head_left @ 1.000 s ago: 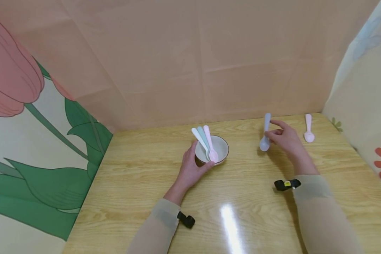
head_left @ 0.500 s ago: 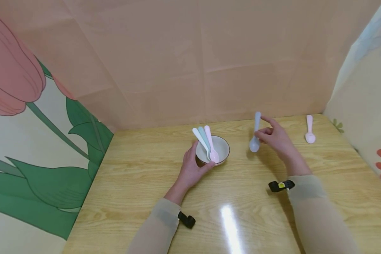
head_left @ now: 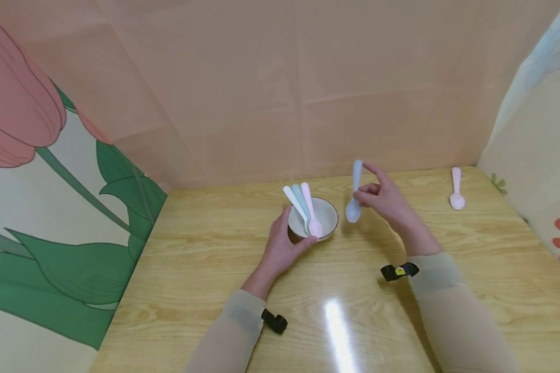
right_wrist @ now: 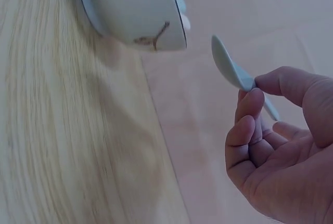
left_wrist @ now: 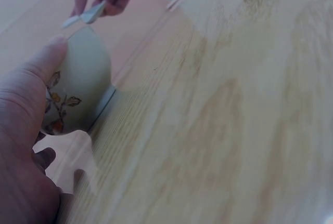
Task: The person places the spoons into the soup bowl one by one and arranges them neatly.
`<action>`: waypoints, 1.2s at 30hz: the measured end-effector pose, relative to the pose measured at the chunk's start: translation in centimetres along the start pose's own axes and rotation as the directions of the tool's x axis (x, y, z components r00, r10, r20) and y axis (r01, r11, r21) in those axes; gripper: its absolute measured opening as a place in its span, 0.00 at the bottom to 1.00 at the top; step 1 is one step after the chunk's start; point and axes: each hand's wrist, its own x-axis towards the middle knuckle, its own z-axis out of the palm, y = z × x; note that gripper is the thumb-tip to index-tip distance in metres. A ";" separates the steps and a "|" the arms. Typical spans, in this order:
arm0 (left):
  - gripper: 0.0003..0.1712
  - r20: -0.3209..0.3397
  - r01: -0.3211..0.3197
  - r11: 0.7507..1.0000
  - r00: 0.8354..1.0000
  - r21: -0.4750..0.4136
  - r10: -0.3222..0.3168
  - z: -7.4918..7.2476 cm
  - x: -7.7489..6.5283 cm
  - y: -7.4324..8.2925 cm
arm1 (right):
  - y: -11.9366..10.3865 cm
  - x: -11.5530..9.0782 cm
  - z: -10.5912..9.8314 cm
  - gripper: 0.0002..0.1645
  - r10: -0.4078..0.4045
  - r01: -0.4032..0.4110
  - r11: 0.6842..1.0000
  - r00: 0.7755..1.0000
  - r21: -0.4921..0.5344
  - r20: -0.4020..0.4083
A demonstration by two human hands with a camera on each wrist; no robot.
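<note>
In the head view, a white bowl with a dark rim (head_left: 328,217) stands on the table, and my left hand (head_left: 280,246) grips its left side, thumb at the front rim. A white spoon (head_left: 293,198), a teal spoon (head_left: 298,193) and a pink spoon (head_left: 307,199) lean inside it, handles pointing to the back. Right of the bowl, my right hand (head_left: 389,204) pinches a light blue spoon (head_left: 353,211) between thumb and fingers, above the table. The right wrist view shows this pinch close up, near the spoon's bowl end (right_wrist: 225,64). Painted flowers show on the bowl (left_wrist: 83,78) in the left wrist view.
Another pink spoon (head_left: 457,199) lies at the far right of the wooden table (head_left: 205,269). A plain pinkish backdrop (head_left: 242,103) rises behind the table's back edge. Printed flower panels (head_left: 74,269) flank the left and right sides.
My right hand has carried the light blue spoon leftward, closer to the bowl. The left hand and the bowl have stayed in place.
</note>
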 end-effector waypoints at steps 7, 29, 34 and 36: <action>0.63 0.000 -0.006 1.000 1.000 0.003 0.006 0.0 0.1 -0.2 | -0.9 0.3 1.7 0.58 -0.019 0.019 1.000 0.999 0.002 0.041; 0.62 0.015 -0.010 1.000 1.000 0.015 0.010 -0.1 0.2 -0.1 | -1.5 1.1 5.8 0.62 -0.083 0.092 0.994 0.989 -0.067 0.126; 0.62 0.022 0.002 1.000 1.000 0.013 -0.002 -0.2 0.1 0.0 | -1.6 1.1 6.4 0.63 -0.091 0.102 0.991 0.986 -0.080 0.138; 0.62 0.023 -0.001 1.000 1.000 0.007 0.001 -0.2 0.1 0.1 | -1.5 1.1 6.5 0.63 -0.095 0.109 0.990 0.985 -0.093 0.142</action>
